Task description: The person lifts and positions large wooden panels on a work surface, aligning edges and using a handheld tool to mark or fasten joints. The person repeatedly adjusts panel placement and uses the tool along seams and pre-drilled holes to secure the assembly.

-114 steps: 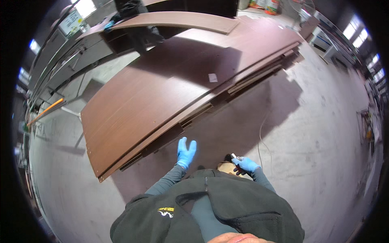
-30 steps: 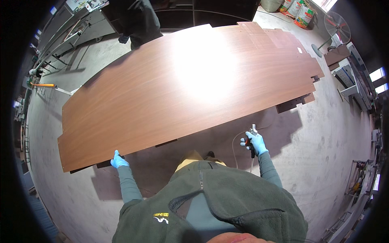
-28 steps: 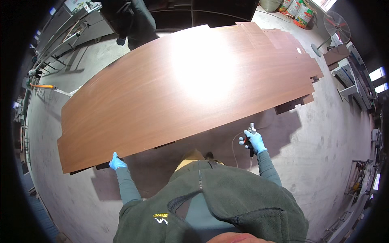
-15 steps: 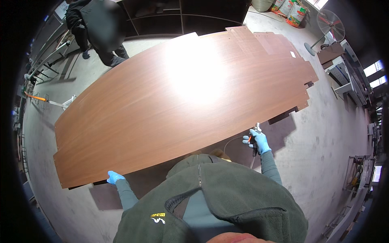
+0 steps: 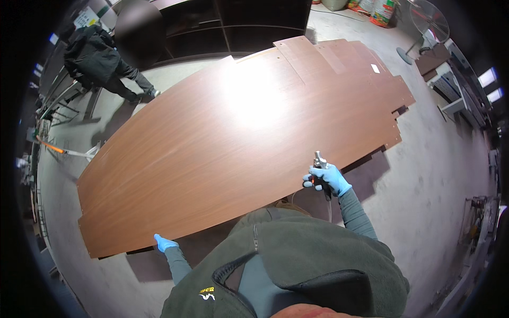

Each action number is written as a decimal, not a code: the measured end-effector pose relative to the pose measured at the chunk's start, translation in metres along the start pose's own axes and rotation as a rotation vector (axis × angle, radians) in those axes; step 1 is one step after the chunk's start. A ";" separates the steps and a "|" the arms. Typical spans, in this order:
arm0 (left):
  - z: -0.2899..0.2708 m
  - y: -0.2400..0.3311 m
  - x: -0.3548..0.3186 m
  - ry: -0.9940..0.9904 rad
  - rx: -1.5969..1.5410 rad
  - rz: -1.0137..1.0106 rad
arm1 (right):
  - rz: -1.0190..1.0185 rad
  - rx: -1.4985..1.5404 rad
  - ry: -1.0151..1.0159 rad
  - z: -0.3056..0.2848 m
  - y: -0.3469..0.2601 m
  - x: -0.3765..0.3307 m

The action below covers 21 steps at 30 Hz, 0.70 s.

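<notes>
My right hand (image 5: 330, 179), in a blue glove, grips a spray gun (image 5: 319, 160) with a metal head and a dark handle; a thin hose trails down from it. The gun is above the near edge of a large brown wood-grain panel (image 5: 212, 175), its head pointing away from me. My left hand (image 5: 165, 243), also gloved in blue, is at the panel's near edge toward the left end; how its fingers lie is partly hidden. Several smaller brown boards (image 5: 310, 53) are laid at the far right of the panel.
Another person (image 5: 98, 63) in dark clothes walks at the far left. Black shelving (image 5: 196, 42) stands behind the panel. At far right are a floor fan (image 5: 428, 24) and colourful sacks (image 5: 382, 13). A stand with an orange handle (image 5: 53, 147) is left of the panel.
My right hand has raised the spray gun from beside the near edge to over the panel. The other person has moved left. The view has shifted; my left hand stays at the edge.
</notes>
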State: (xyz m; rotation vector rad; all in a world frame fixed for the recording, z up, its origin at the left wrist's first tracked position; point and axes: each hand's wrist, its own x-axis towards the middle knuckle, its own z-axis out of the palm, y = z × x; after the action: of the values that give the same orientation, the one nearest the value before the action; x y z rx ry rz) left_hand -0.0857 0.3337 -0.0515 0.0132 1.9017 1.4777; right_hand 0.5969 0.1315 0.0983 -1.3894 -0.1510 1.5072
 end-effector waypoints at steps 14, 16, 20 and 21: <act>-0.019 -0.002 0.022 -0.129 0.056 -0.114 | -0.044 0.011 0.384 -0.138 0.022 -0.002; -0.016 -0.003 0.021 -0.081 0.084 -0.112 | -0.068 0.057 0.364 -0.149 0.024 -0.001; -0.013 -0.002 0.019 -0.053 0.079 -0.083 | -0.095 0.152 0.336 -0.162 0.025 0.001; -0.012 -0.003 0.019 -0.045 0.018 -0.103 | -0.108 0.170 0.325 -0.164 0.026 0.001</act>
State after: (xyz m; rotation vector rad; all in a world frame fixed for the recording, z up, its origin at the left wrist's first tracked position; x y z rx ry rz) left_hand -0.1051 0.3303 -0.0626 -0.0424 1.8516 1.3807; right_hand 0.7119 0.0358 0.0274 -1.4431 0.1017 1.1597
